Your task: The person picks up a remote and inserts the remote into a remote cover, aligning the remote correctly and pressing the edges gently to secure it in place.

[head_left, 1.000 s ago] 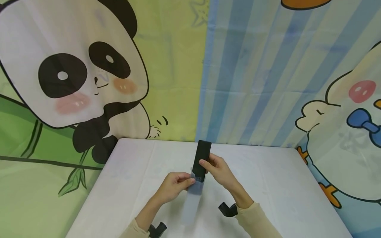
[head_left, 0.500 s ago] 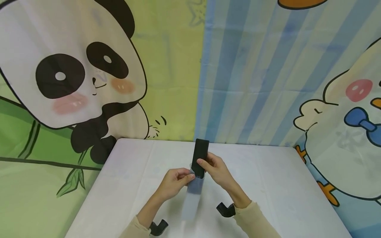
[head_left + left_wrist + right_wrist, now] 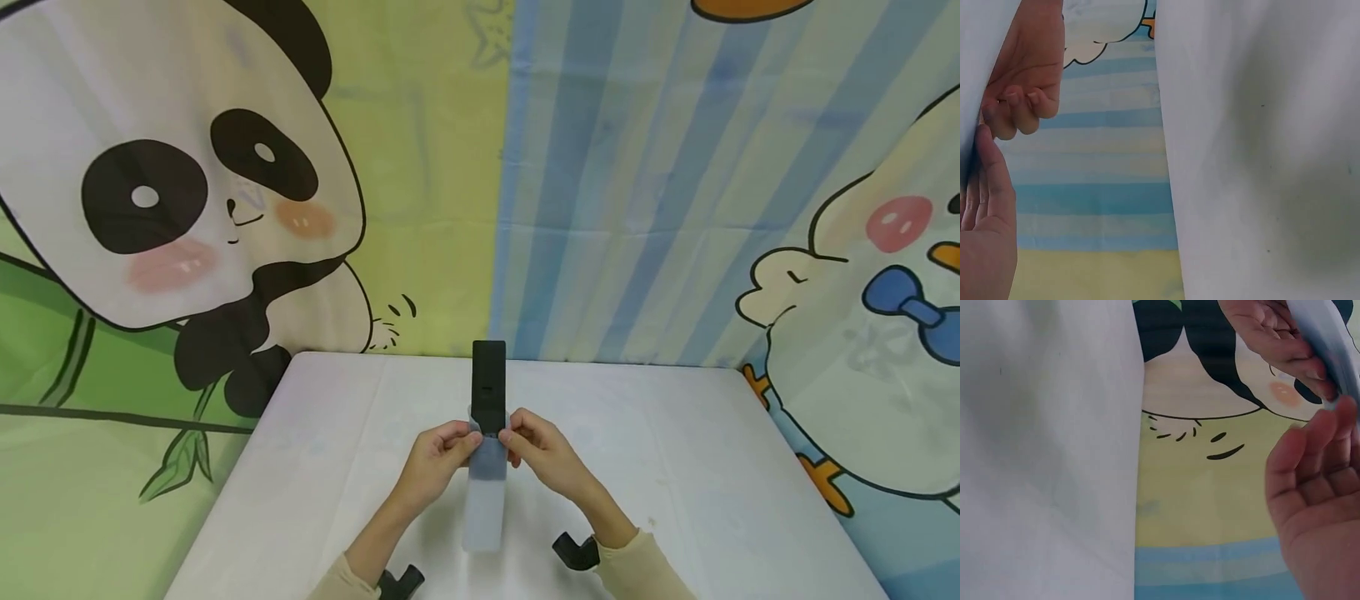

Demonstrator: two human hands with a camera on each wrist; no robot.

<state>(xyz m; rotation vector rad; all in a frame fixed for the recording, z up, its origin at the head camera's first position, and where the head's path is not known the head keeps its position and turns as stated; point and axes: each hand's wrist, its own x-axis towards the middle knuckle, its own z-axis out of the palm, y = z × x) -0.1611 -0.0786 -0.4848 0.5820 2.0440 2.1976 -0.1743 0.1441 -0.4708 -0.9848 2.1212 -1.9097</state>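
A long, flat black bar (image 3: pixel 488 375) stands with its lower end inside the mouth of a translucent plastic sleeve (image 3: pixel 484 517), over the table's middle. The bar's exact kind does not show. My left hand (image 3: pixel 437 460) pinches the left edge of the sleeve's mouth between thumb and fingers. On the opposite edge, my right hand (image 3: pixel 546 454) pinches the sleeve in the same way. The right wrist view shows the pale sleeve (image 3: pixel 1325 340) between both hands, with the fingers curled behind it. Only a strip of the sleeve (image 3: pixel 982 44) enters the left wrist view.
A white-covered table (image 3: pixel 360 500) lies beneath the hands. Behind it hangs a printed cloth (image 3: pixel 420 167) with a panda and a bird. Black angled mounts (image 3: pixel 576 552) sit at both wrists.
My right hand has moved from the black bar down to the right edge of the sleeve's mouth. Bar and sleeve have swung from tilted to nearly upright, the bar's top going left.
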